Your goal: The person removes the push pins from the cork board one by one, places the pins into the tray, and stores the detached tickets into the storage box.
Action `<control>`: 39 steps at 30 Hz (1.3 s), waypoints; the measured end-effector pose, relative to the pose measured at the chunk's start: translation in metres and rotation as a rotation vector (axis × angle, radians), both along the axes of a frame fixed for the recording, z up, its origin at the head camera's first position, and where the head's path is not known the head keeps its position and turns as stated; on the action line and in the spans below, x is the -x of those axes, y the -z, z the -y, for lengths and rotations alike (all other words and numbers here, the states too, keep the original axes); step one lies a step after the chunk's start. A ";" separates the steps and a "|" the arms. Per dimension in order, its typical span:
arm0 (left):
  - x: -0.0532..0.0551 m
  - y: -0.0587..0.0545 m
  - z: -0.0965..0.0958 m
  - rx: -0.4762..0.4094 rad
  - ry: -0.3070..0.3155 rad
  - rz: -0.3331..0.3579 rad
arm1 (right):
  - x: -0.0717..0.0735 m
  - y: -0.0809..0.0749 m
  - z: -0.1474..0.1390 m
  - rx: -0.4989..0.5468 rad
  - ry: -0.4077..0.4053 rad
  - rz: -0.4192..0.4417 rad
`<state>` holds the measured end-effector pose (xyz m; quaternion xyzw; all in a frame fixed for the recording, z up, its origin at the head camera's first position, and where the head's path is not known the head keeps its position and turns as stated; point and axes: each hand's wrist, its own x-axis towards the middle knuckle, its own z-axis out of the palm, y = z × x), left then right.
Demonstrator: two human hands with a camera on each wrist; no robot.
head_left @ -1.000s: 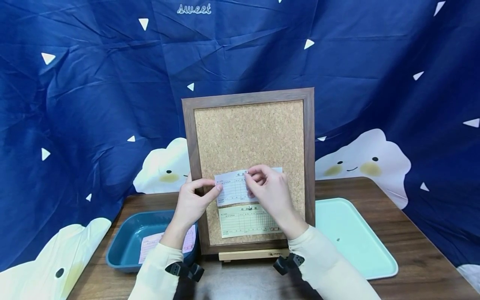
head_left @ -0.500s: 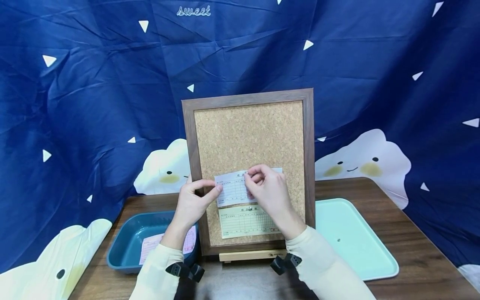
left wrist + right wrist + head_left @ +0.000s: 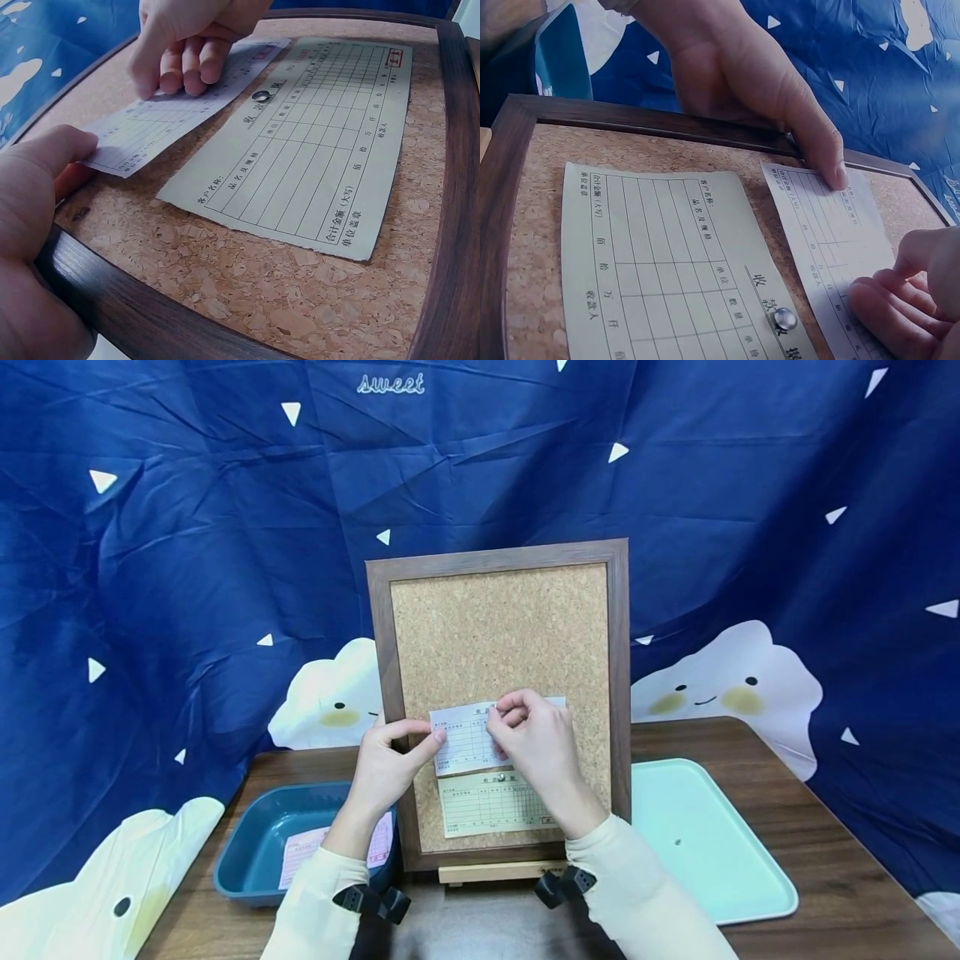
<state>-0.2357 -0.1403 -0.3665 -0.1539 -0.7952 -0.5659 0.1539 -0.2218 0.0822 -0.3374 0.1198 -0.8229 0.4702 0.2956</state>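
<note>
A pale lilac receipt slip [image 3: 459, 737] lies against a framed cork board [image 3: 498, 627]. My left hand [image 3: 386, 764] holds the slip's left end between thumb and index finger, beside the board's left frame. At the slip's top edge my right hand [image 3: 540, 747] brings thumb and index fingertip together; what they pinch is mostly hidden but seems to be a small pushpin. The remaining right fingers curl over the slip and cover part of it. Just below is a pale green receipt slip [image 3: 300, 150], fixed by a silver pushpin [image 3: 784, 319] near its upper edge.
On the left of the wooden table [image 3: 810, 852] stands a dark teal basin [image 3: 255, 827] with pink slips [image 3: 300, 852] in it. A mint tray [image 3: 701, 835] lies to the right. The board rests on a light wooden stand [image 3: 495, 872]. A blue patterned cloth [image 3: 495, 452] hangs behind.
My right wrist and forearm have shifted slightly left and tilted, while the fingertips stay at the same spot on the lilac slip. The left hand keeps its hold.
</note>
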 end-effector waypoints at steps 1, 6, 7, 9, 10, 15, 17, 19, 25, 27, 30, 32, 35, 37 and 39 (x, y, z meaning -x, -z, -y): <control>0.000 0.000 0.000 0.001 -0.002 0.001 | 0.000 0.000 0.000 -0.002 0.006 0.000; 0.000 0.000 0.000 -0.001 -0.006 0.002 | 0.000 0.000 0.002 0.007 0.017 -0.004; 0.000 0.000 0.000 0.001 -0.007 0.000 | 0.000 0.000 0.002 0.009 0.018 -0.006; 0.000 0.000 0.000 0.000 -0.006 0.000 | 0.001 0.001 0.002 0.011 0.019 -0.014; -0.001 0.000 0.000 0.002 -0.007 0.000 | 0.001 0.001 0.002 0.012 0.019 -0.019; -0.001 0.000 0.000 0.000 -0.008 -0.003 | 0.001 0.002 0.002 0.008 0.015 -0.042; -0.001 0.000 -0.001 0.002 -0.011 -0.004 | 0.001 0.002 0.002 0.003 0.015 -0.049; -0.001 0.001 -0.001 0.003 -0.012 -0.001 | 0.001 0.002 0.002 -0.004 0.016 -0.055; -0.002 0.001 -0.001 0.003 -0.011 0.006 | 0.001 0.002 0.000 -0.012 0.019 -0.044; -0.001 0.001 -0.001 0.004 -0.013 0.003 | 0.001 0.002 0.000 -0.014 0.021 -0.041; -0.001 0.002 -0.001 0.000 -0.011 0.004 | 0.001 0.002 0.000 -0.013 0.015 -0.038; -0.001 0.002 -0.001 -0.002 -0.013 0.004 | 0.001 0.002 0.000 -0.010 0.008 -0.036; -0.001 0.002 0.000 -0.004 -0.012 0.003 | 0.002 0.002 0.000 0.001 -0.001 -0.031; -0.001 0.002 0.000 -0.005 -0.013 0.003 | 0.002 0.003 -0.001 0.010 -0.005 -0.027; -0.001 0.001 -0.001 -0.006 -0.013 0.006 | 0.002 0.003 -0.001 0.019 -0.008 -0.024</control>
